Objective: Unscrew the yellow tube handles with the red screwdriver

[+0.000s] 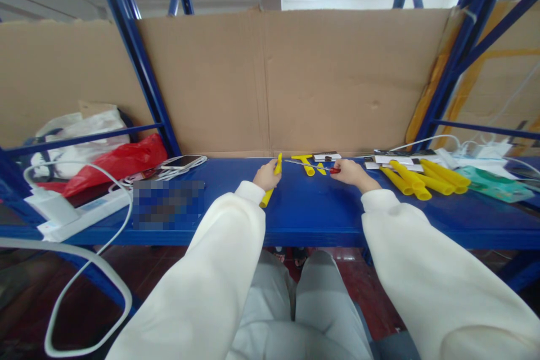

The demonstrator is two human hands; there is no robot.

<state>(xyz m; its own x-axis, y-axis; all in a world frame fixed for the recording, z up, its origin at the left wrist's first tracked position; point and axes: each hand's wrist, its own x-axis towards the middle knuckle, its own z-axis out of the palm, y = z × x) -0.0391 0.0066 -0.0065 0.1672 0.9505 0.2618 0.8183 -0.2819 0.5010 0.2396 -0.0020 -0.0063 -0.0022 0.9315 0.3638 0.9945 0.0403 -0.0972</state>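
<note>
My left hand [265, 175] is closed around a yellow tube-shaped handle [266, 198], which stands tilted above the blue shelf with its upper end past my fingers. In my right hand [348, 172] is a screwdriver [334, 170] with a red handle. Its thin metal shaft points left toward the top of the yellow handle; whether the tip touches it, I cannot tell. Behind the shaft lie a yellow T-shaped piece [309, 169] and a small yellow piece [321, 169]. A small black-and-white packet [327, 156] is close to the cardboard.
Several yellow tubes [439, 184] lie at the right beside a green plastic packet [491, 183]. To the left are a phone [182, 162], cables, a white power strip [88, 214] and a red bag [120, 163]. A cardboard panel [270, 84] closes off the back.
</note>
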